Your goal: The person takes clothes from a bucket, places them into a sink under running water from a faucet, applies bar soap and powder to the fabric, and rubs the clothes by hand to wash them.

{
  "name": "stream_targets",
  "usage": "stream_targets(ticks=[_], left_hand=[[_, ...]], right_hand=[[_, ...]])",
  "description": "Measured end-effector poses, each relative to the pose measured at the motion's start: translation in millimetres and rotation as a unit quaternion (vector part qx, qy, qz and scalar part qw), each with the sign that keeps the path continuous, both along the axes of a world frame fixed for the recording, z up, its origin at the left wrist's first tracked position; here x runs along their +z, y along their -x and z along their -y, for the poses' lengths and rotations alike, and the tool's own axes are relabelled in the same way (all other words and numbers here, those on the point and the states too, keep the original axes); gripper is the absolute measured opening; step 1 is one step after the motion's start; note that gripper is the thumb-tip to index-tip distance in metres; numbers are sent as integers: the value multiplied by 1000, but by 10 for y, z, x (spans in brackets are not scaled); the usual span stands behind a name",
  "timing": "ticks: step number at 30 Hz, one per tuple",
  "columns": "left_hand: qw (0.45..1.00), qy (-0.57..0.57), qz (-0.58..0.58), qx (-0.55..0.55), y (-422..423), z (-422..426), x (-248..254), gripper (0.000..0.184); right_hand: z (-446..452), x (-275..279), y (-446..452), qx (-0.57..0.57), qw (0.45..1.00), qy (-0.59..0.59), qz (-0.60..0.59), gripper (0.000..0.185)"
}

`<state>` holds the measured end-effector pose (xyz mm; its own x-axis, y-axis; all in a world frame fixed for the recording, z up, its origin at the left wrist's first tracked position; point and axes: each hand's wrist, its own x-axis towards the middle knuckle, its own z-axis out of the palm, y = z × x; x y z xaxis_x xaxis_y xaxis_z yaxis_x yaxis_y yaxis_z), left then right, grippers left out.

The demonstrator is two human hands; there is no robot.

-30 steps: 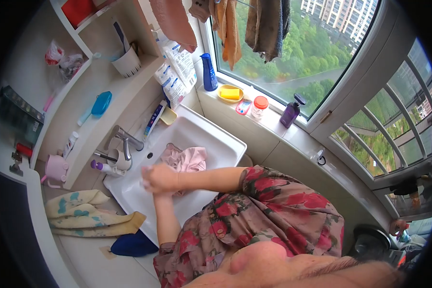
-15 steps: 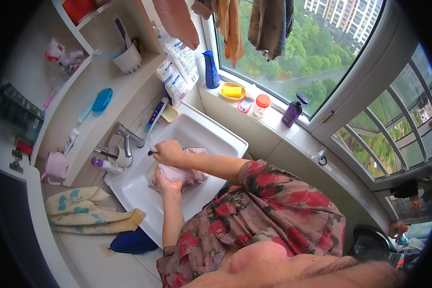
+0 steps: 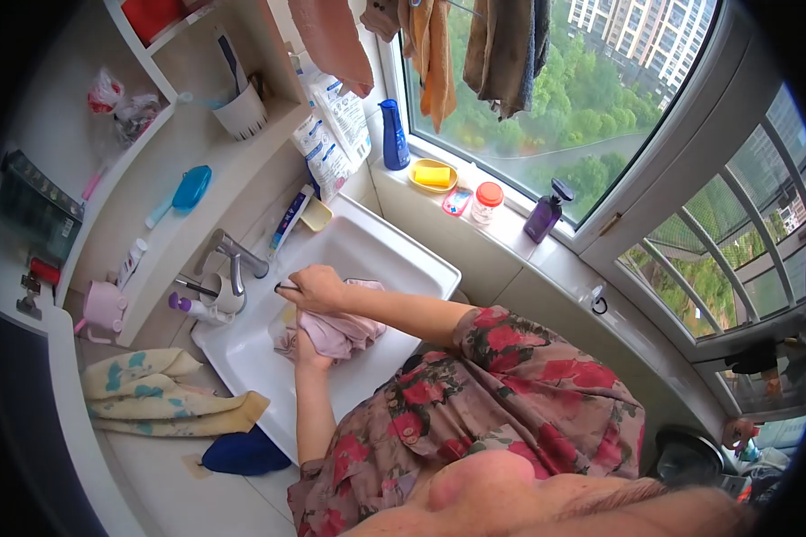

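Note:
A pink cloth (image 3: pixel 345 333), wet-looking and bunched, is in the white sink (image 3: pixel 403 242). My right hand (image 3: pixel 318 290) is closed above it, around a thin tool whose dark handle end (image 3: pixel 287 287) sticks out on the left; its working end is hidden. My left hand (image 3: pixel 310 347) grips the cloth from below, its fingers largely covered by the fabric. The grey tap (image 3: pixel 237 259) stands just left of my hands.
A toothpaste tube (image 3: pixel 291 217) and soap dish (image 3: pixel 316 215) sit at the sink's back edge. A white cup (image 3: pixel 228 294) stands beside the tap. A patterned towel (image 3: pixel 152 389) lies left of the sink. Bottles, including a purple one (image 3: pixel 544 215), line the windowsill.
The pink cloth now drapes over more of my left hand, hiding its fingers. My right hand has shifted only slightly, still holding the dark-ended tool.

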<state>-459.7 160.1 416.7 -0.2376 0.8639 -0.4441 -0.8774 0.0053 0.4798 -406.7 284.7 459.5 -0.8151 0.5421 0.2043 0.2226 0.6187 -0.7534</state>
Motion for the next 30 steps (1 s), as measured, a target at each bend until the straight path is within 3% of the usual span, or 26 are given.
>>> stream_targets(ticks=[2,3,5,6,8,9,11,12,14,15,17,18,19,21,22,23,24,26,27,29,30], left_hand=[[997,3,-55,-47,27,95,-30,50],[997,10,-55,-47,103,160,-115,50],[982,16,-185,18,278,170,-301,50],[982,13,-185,16,254,117,-165,50],[980,-64,-85,166,155,47,442,50],[980,-66,-85,167,124,53,642,50],[961,-140,-73,226,51,95,1009,51],[961,-138,-72,228,-41,88,1279,51],[945,-112,-104,289,-230,38,1682,55],[946,-108,-103,288,-142,61,1661,55],[925,-328,-165,95,132,97,1616,55],[925,-328,-166,93,123,54,1609,55],[926,-195,-266,182,101,-20,1613,53],[837,25,-441,323,106,-90,1406,49],[835,80,-455,298,43,-81,1360,46],[817,70,-495,289,151,-19,1047,43],[817,68,-493,290,175,4,871,43],[901,102,-338,253,145,67,587,44],[901,104,-336,253,154,88,423,44],[944,89,-222,227,177,91,194,44],[944,88,-220,229,177,82,206,44]], right_hand=[[-55,-87,34,15,1000,12,-2,54],[-106,-186,78,68,994,82,-16,59],[-124,-291,51,103,976,181,-66,74],[-163,-350,-18,101,976,179,-67,74],[-235,-538,-130,192,947,255,30,73],[-217,-598,-212,193,948,253,30,73],[-117,-714,-377,233,914,295,-151,62],[-143,-598,-431,234,914,297,-148,62],[-169,12,-591,352,879,234,-219,57],[-137,230,-615,310,888,210,-267,52],[-204,556,-615,292,916,188,-200,47],[-226,632,-578,276,938,162,-130,43],[-204,545,-460,261,922,179,-222,37],[-237,232,-316,243,910,228,-246,33],[-267,28,-257,227,895,277,-267,30],[-220,-192,-224,128,905,281,-291,27],[-252,-295,-193,129,906,280,-290,27],[-265,-439,-190,84,766,534,-348,25],[-285,-425,-203,82,766,535,-346,25],[-358,-326,-226,86,850,468,-224,25],[-282,-302,-155,121,845,464,-236,24]])
